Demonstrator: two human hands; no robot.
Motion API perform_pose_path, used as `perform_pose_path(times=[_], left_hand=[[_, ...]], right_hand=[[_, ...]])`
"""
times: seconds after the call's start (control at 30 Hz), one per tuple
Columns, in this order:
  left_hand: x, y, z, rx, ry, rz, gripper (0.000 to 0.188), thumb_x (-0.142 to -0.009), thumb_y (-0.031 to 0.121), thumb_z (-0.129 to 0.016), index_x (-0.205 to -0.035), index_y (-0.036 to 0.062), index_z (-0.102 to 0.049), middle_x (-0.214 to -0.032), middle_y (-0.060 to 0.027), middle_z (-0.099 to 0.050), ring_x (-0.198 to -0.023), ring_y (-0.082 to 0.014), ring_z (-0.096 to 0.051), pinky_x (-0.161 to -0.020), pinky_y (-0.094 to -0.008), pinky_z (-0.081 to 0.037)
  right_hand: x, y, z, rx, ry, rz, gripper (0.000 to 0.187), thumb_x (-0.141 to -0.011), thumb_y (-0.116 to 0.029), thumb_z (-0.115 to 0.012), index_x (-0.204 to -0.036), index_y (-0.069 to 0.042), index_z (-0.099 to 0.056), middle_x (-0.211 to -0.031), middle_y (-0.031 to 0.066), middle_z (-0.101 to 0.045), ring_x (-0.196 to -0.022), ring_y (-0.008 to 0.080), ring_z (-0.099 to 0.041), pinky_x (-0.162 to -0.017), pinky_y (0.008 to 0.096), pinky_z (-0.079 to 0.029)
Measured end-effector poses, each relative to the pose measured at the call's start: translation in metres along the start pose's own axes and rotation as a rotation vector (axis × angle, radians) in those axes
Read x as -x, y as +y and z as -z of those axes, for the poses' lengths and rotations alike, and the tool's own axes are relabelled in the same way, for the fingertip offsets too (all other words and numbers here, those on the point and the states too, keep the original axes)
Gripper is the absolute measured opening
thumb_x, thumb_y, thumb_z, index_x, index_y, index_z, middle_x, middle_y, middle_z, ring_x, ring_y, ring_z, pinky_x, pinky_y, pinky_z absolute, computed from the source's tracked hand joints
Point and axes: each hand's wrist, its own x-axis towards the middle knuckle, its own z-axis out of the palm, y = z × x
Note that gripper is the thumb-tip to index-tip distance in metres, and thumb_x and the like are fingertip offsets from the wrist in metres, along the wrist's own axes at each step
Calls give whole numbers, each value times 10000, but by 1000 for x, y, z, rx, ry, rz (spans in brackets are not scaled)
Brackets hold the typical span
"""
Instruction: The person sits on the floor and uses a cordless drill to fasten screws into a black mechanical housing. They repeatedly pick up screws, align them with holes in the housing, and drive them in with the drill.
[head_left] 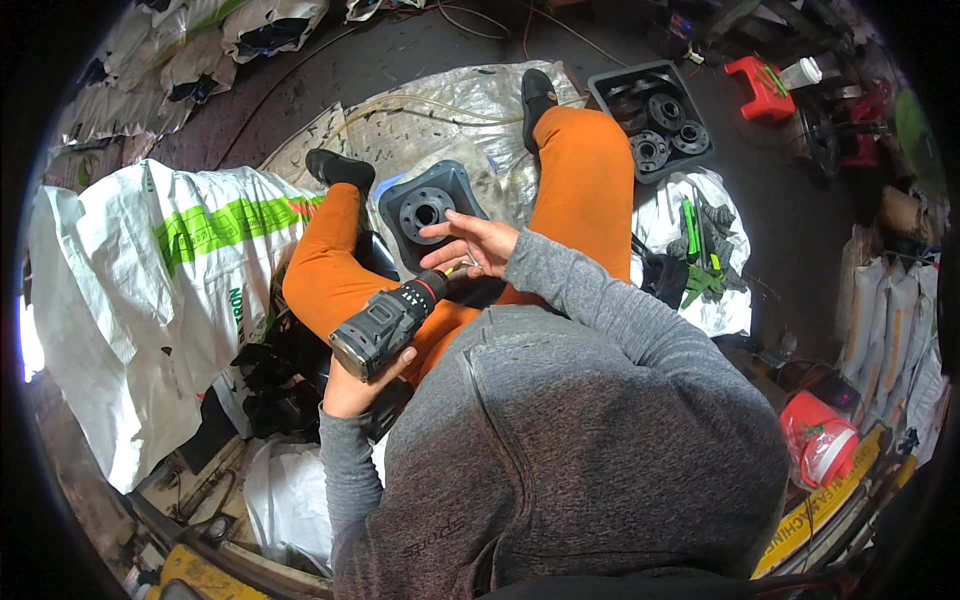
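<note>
Gripping cordless drill (378, 328): left hand (362, 388) wrapped around it. Right hand (475, 243), fingers parted, sat just off the chuck; couldn't tell whether it pinched the small metal piece (470, 259). Beyond, flanged disc (411, 217) lay mid-bin, inside the gray bin's (465, 190) edges. Farther, second bin (672, 168) stood by the floor sheet's (450, 90) far right corner.
</note>
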Motion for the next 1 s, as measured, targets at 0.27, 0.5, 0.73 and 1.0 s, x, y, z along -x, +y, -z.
perform_pose_path(times=[0.27,0.5,0.73,1.0], left_hand=[[11,3,8,111,75,77,415,-754,134,-785,-1102,9,-597,-992,-59,-650,-908,-164,-610,-833,-320,-480],[14,-4,13,96,55,67,427,-760,122,-776,-1126,11,-586,-986,-57,-652,-904,-167,-609,-835,-321,-477],[11,-1,15,-62,9,-62,532,-748,105,-773,-1222,12,-548,-1135,-104,-620,-1041,-208,-593,-915,-340,-457],[-12,0,13,-61,133,-32,356,-775,135,-760,-1086,23,-629,-1036,-83,-654,-943,-195,-621,-862,-331,-475]], right_hand=[[3,17,15,-126,29,-50,373,-930,-249,-597,-1221,-20,-548,-1058,91,-634,-929,135,-661,-658,200,-561],[1,23,13,-139,87,-26,280,-891,-134,-644,-1124,12,-591,-958,78,-662,-832,119,-672,-649,211,-585],[-2,17,19,-46,-16,-116,292,-890,-132,-644,-1126,25,-577,-937,97,-670,-785,127,-680,-638,209,-591],[-25,21,43,150,315,-3,328,-906,-262,-632,-1105,-2,-613,-902,69,-676,-707,117,-658,-601,239,-551]])
